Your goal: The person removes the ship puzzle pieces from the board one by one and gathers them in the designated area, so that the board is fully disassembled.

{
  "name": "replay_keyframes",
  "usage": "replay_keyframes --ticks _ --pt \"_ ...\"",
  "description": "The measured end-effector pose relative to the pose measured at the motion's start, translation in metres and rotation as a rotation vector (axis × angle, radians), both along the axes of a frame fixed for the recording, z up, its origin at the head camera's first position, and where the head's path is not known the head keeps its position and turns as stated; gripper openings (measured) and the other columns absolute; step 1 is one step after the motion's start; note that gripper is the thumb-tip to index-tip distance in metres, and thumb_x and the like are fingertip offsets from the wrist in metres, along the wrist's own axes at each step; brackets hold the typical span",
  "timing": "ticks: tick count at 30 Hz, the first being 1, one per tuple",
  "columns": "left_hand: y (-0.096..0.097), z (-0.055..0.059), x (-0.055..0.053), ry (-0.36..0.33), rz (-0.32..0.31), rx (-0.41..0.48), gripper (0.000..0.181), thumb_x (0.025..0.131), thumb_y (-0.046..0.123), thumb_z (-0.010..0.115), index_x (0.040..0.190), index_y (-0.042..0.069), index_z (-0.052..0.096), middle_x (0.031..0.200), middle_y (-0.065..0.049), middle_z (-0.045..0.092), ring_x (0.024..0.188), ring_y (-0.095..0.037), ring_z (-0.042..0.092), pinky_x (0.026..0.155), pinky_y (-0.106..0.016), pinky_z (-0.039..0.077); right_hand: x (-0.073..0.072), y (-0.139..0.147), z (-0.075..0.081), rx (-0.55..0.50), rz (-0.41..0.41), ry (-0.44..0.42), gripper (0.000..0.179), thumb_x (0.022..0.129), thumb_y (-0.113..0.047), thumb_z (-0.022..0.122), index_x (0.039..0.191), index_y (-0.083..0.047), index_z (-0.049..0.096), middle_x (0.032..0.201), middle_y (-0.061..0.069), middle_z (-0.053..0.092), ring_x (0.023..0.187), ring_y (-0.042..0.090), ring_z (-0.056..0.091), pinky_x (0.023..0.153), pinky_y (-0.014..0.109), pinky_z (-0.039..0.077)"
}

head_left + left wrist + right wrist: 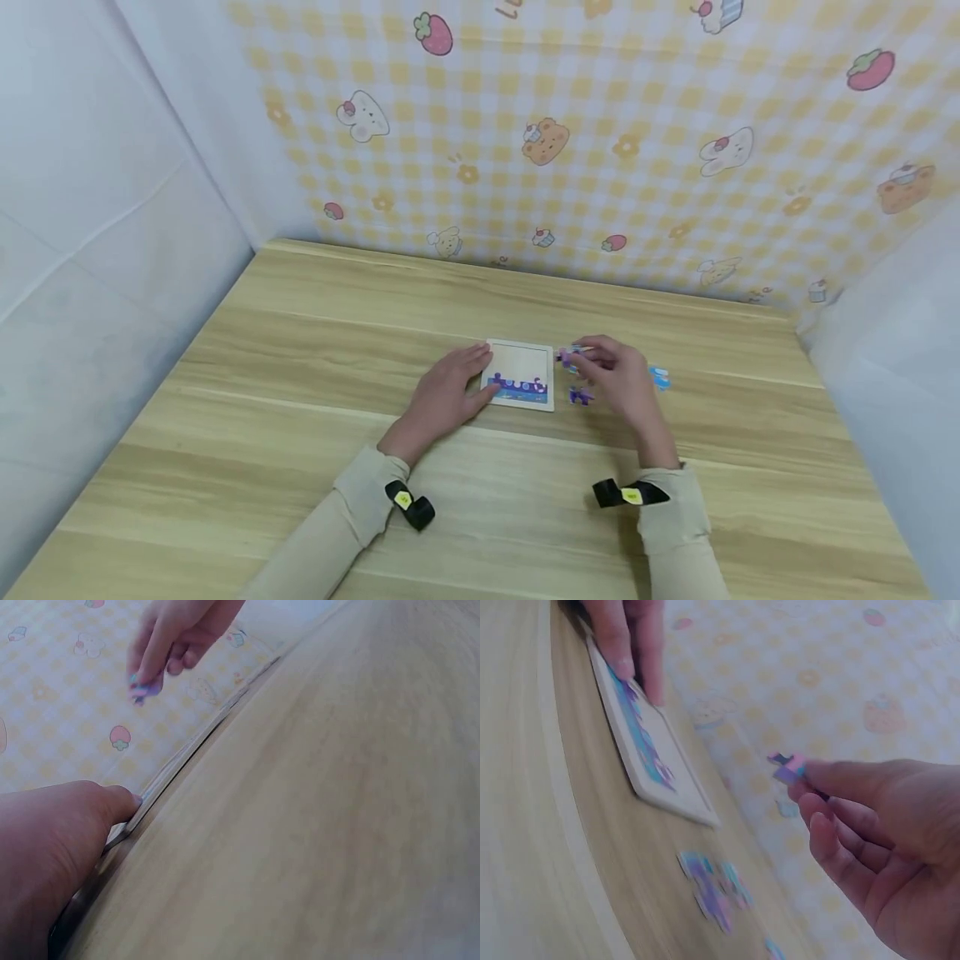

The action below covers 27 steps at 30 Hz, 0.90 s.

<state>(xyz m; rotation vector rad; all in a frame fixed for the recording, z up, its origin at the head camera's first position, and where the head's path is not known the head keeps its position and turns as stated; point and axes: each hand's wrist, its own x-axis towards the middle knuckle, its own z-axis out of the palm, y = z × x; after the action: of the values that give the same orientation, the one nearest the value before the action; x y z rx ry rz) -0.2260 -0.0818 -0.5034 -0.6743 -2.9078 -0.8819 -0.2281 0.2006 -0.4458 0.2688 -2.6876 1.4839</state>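
Observation:
A square puzzle tray (519, 350) with a pale rim lies on the table, and a row of joined purple and blue jigsaw pieces (521, 392) fills its near edge. My left hand (446, 395) rests on the tray's left side, fingers and thumb extended over the rim. Just right of the tray, my right hand (619, 377) pinches a small purple and pink jigsaw piece (789, 769) between thumb and fingers, raised above the table. Loose jigsaw pieces (711, 889) lie on the table below that hand.
A blue loose piece (660, 377) lies to the right of my right hand. The wooden table (300, 350) ends at a yellow checked cloth (480, 150) behind, with white sheets (75, 250) at the sides. Both wrists carry black straps (630, 495).

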Motion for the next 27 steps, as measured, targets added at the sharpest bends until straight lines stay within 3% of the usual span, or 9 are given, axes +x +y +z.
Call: replay_keyframes --ticks 6,14,22,27 --pt "-0.004 0.002 0.000 0.003 0.011 0.015 0.065 0.103 0.045 0.062 0.152 0.006 0.049 0.161 -0.005 0.043 0.151 -0.025 0.037 0.126 -0.041 0.025 0.019 0.051 0.004 -0.010 -0.130 0.052 0.026 0.100 -0.009 0.069 0.120 0.008 0.070 0.099 0.025 0.075 0.074 0.016 0.073 0.065 0.028 0.062" --pt "-0.003 0.003 -0.002 -0.016 0.009 0.004 0.065 0.103 0.045 0.061 0.154 0.007 0.047 0.162 -0.004 0.040 0.152 -0.024 0.035 0.127 -0.041 0.023 0.042 0.113 -0.002 0.183 -0.299 -0.073 0.039 0.102 -0.031 0.068 0.115 0.005 0.074 0.093 0.012 0.073 0.074 0.011 0.061 0.057 0.022 0.049" --pt "0.002 0.000 -0.001 -0.022 0.012 0.018 0.064 0.103 0.046 0.061 0.153 0.008 0.048 0.162 -0.002 0.040 0.152 -0.025 0.034 0.127 -0.042 0.023 0.049 0.136 -0.019 0.164 -0.291 -0.251 0.040 0.100 -0.028 0.072 0.119 0.007 0.074 0.082 0.000 0.072 0.068 0.006 0.056 0.055 0.023 0.048" --pt "0.003 -0.001 0.000 -0.012 0.009 0.034 0.064 0.103 0.046 0.062 0.153 0.007 0.049 0.162 -0.003 0.041 0.152 -0.026 0.036 0.126 -0.043 0.025 0.048 0.136 -0.022 0.200 -0.315 -0.252 0.042 0.098 -0.031 0.074 0.116 0.006 0.075 0.083 -0.001 0.072 0.070 0.006 0.058 0.059 0.022 0.048"
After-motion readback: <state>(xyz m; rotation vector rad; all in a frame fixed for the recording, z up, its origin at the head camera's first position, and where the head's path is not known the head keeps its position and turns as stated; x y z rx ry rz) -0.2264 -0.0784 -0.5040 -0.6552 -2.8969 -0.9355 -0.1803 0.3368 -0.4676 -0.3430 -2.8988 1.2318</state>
